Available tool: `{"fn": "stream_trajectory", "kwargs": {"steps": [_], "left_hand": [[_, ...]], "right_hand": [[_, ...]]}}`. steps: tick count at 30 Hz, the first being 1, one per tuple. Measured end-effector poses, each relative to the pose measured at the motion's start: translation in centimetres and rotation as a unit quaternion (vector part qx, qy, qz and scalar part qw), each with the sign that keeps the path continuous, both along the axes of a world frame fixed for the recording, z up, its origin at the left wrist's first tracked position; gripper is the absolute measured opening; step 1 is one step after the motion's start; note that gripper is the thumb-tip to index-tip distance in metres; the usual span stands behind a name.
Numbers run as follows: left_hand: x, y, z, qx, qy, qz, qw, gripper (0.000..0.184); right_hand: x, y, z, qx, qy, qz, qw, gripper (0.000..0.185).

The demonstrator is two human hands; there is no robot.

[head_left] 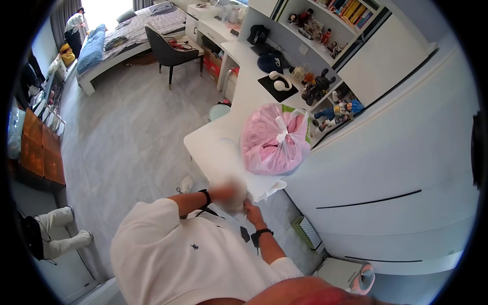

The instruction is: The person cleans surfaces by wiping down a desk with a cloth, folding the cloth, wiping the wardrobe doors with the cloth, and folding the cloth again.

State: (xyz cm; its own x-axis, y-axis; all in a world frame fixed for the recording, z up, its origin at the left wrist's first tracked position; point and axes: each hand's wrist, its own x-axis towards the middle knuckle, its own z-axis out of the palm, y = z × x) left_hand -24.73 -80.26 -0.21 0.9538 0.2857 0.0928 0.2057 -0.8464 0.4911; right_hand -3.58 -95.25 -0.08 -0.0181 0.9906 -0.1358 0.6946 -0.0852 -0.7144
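My left hand [224, 192] is at the near end of the white desk [211, 144], with a black band on its wrist. Motion blur smears its fingers. Close beside it, my right hand [253, 214] has its fingers curled in at a pale, blurred thing [235, 202] between the two hands; its kind cannot be made out. Crumpled white plastic [271, 190] hangs over the desk edge just beyond my right hand. Further up the desk sits a knotted clear plastic bag [274, 145] filled with pink, soft-looking material.
Headphones [281, 83], a dark cap [272, 62] and figurines [317, 87] stand along the desk. A grey chair [170, 48] and bed [129, 43] lie beyond. A person [74, 30] bends by the bed; light-trousered legs [63, 231] show at left. White cabinets [376, 173] line the right.
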Motion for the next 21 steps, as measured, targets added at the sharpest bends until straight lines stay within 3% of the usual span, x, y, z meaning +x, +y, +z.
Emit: {"fn": "stream_trajectory", "kwargs": {"steps": [3, 5, 6, 8, 12, 14, 17, 21], "left_hand": [[2.4, -0.5, 1.4, -0.058, 0.091, -0.022, 0.994, 0.021], [4.1, -0.3, 0.7, 0.139, 0.074, -0.081, 0.984, 0.038], [4.5, -0.8, 1.5, 0.14, 0.07, -0.084, 0.984, 0.038], [3.4, -1.9, 9.5, -0.03, 0.212, -0.008, 0.977, 0.062], [1.4, -1.7, 10.2, 0.02, 0.245, -0.061, 0.967, 0.078], [0.0, -1.5, 12.4, -0.007, 0.237, -0.09, 0.967, 0.08], [-1.2, -1.4, 9.9, -0.03, 0.253, -0.115, 0.96, 0.079], [-0.8, -1.6, 0.6, 0.027, 0.197, -0.147, 0.969, 0.07]], "right_hand": [[1.5, 1.7, 0.4, 0.048, -0.024, -0.038, 0.998, 0.039], [2.5, 3.0, 0.8, 0.06, -0.031, -0.086, 0.994, 0.036], [2.9, 3.5, 1.0, 0.06, -0.034, -0.088, 0.994, 0.036], [2.5, 4.3, 1.1, -0.008, -0.046, -0.136, 0.99, 0.036], [0.8, 2.9, -0.8, -0.056, 0.044, -0.1, 0.992, 0.047], [-1.8, 1.1, 0.1, -0.01, 0.045, -0.03, 0.999, 0.065], [-4.6, -1.1, 0.4, 0.033, 0.047, 0.028, 0.998, 0.078], [-5.1, -1.7, 0.3, 0.024, 0.026, 0.005, 0.999, 0.068]]}}
